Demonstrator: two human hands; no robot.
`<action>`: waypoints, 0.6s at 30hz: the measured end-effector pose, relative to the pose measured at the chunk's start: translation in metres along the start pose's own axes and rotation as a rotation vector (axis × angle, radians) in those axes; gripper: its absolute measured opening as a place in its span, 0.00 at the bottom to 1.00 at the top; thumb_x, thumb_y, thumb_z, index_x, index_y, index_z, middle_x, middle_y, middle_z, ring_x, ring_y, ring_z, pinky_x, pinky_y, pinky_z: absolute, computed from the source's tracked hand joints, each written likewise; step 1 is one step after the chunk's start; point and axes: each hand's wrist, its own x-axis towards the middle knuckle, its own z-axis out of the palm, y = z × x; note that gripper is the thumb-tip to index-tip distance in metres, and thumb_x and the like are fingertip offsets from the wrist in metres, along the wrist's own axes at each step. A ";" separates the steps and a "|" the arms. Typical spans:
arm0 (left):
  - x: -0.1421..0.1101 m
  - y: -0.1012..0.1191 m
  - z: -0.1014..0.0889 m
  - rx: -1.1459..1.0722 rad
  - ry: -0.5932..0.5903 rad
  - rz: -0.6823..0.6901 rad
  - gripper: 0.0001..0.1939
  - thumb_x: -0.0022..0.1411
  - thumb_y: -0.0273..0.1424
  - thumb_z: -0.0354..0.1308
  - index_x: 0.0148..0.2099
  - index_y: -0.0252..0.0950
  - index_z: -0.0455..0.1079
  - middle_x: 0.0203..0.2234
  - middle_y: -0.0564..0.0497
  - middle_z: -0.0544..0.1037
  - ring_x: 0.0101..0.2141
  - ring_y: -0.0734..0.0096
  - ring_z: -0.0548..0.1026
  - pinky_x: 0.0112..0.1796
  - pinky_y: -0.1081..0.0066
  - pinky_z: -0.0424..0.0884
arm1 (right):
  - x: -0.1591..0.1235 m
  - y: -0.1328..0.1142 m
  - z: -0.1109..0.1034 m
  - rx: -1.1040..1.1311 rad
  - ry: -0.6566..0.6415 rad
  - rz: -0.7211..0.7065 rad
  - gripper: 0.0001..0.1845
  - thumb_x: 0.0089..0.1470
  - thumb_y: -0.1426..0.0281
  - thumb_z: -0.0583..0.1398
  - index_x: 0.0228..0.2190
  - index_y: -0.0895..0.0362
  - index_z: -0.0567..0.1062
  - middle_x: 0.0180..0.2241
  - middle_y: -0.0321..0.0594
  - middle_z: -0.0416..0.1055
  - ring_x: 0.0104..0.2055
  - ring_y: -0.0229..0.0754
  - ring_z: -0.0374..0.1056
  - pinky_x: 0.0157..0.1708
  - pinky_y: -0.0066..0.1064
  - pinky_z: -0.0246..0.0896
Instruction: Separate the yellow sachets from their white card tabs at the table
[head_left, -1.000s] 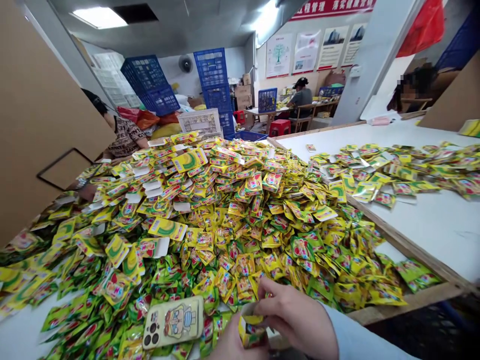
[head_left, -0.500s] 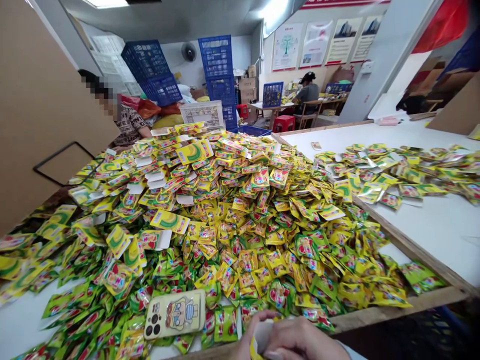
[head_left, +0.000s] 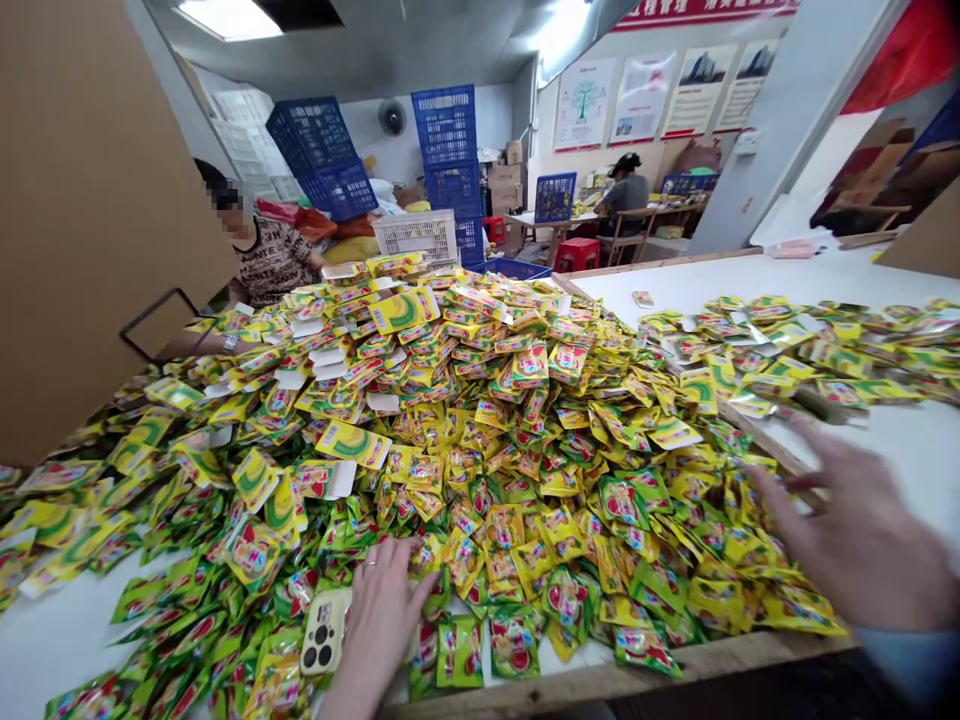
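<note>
Yellow-green foil sachets [head_left: 480, 470] in a broad, loose heap, with white card tabs showing among them, cover a white-topped worktable with a pale wooden edge rail [head_left: 600, 685]; a thinner spread of the same sachets [head_left: 795, 345] lies on a second white table top [head_left: 919, 445] to the right. Left hand [head_left: 379, 610]: open, fingers spread and ringed, low over the near edge of the heap, holding no sachet that can be seen, just beside a cream-cased smartphone [head_left: 324, 630] lying on the sachets and partly hidden by the hand. Right hand [head_left: 855, 530]: fingers spread, raised over the wooden rail between the two tables, motion-blurred and cut off by the lower right of the view, so a small object between its fingers cannot be ruled out. The step in hand appears to be a pause between sachets, and taking up another would call for the fingers to close on one. Background: a co-worker in a patterned top [head_left: 274, 262] behind a tan cardboard panel [head_left: 90, 220], stacked blue plastic crates [head_left: 450, 150], and a seated person at a far table [head_left: 626, 190]; the underside of the heap and the table beneath it are hidden
</note>
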 end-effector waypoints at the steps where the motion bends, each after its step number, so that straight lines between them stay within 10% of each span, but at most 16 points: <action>1: 0.003 -0.004 -0.001 0.007 -0.014 0.015 0.14 0.59 0.38 0.51 0.43 0.36 0.67 0.37 0.45 0.72 0.42 0.53 0.68 0.43 0.54 0.64 | -0.009 -0.020 0.008 0.106 -0.068 -0.054 0.25 0.55 0.54 0.53 0.45 0.61 0.68 0.33 0.48 0.72 0.27 0.43 0.67 0.26 0.34 0.59; 6: 0.003 -0.002 -0.008 -0.007 -0.014 0.130 0.10 0.61 0.36 0.48 0.40 0.38 0.66 0.38 0.47 0.69 0.42 0.58 0.67 0.42 0.60 0.64 | -0.076 -0.162 0.066 0.448 -0.750 -0.379 0.12 0.55 0.62 0.55 0.37 0.57 0.70 0.35 0.45 0.70 0.41 0.49 0.62 0.39 0.39 0.58; 9: -0.004 -0.001 -0.005 -0.016 -0.128 0.214 0.12 0.53 0.29 0.56 0.42 0.40 0.67 0.39 0.48 0.71 0.43 0.56 0.66 0.43 0.59 0.62 | -0.096 -0.209 0.091 0.500 -0.834 -0.390 0.17 0.44 0.64 0.63 0.36 0.60 0.69 0.38 0.50 0.69 0.44 0.55 0.60 0.42 0.46 0.56; 14: 0.000 -0.003 0.005 -0.130 -0.068 0.160 0.02 0.52 0.30 0.57 0.30 0.39 0.66 0.31 0.50 0.72 0.39 0.57 0.68 0.40 0.61 0.63 | -0.085 -0.199 0.098 0.708 -0.813 -0.229 0.07 0.48 0.76 0.56 0.33 0.58 0.67 0.35 0.46 0.70 0.41 0.51 0.63 0.40 0.41 0.57; 18: 0.012 0.005 0.002 -0.260 0.047 0.069 0.10 0.63 0.38 0.44 0.35 0.39 0.61 0.29 0.51 0.72 0.32 0.66 0.71 0.35 0.68 0.66 | -0.075 -0.175 0.084 0.942 -0.793 0.015 0.06 0.59 0.67 0.49 0.37 0.56 0.62 0.28 0.37 0.68 0.28 0.40 0.66 0.26 0.29 0.60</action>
